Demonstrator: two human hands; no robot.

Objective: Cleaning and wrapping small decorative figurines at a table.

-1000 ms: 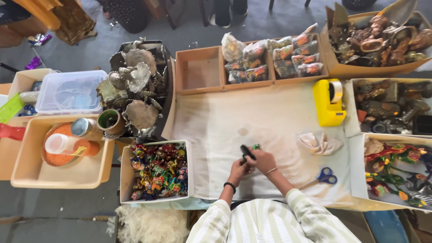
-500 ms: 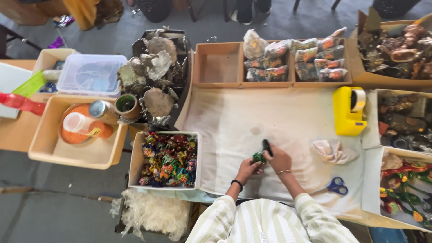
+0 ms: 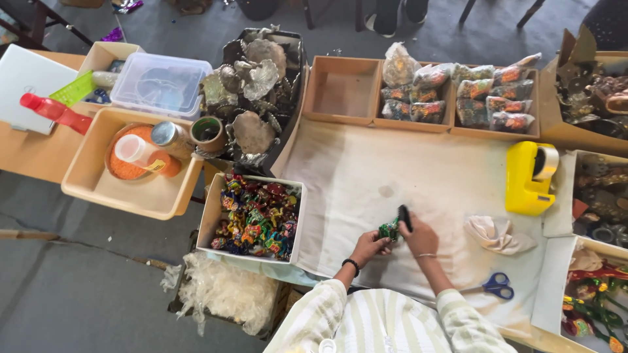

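Your left hand [image 3: 367, 247] and right hand [image 3: 418, 236] meet over the stained cream cloth [image 3: 418, 176] that covers the table, just ahead of your striped sleeves. The fingers of your left hand are closed around a small green glittery ornament [image 3: 389, 230], which sits between the two hands and just above the cloth. Your right hand's fingers are closed around a short black stick-shaped tool [image 3: 405, 216], its tip pointing toward 12 o'clock and touching the ornament at its right side.

At 9 o'clock from your hands stands a white cardboard box [image 3: 210, 210] filled with many colourful small ornaments. At 3 o'clock a crumpled beige rag [image 3: 497, 234] lies on the cloth, and at 4 o'clock blue-handled scissors [image 3: 494, 285] lie flat. At 2 o'clock a yellow plastic tape dispenser [image 3: 526, 178] stands near the cloth's edge. At 12 o'clock, well apart from your hands, a row of wooden trays [image 3: 340, 88] holds clear bags of small items. At 10 o'clock a black tub [image 3: 297, 49] holds grey metal leaf-shaped pieces.
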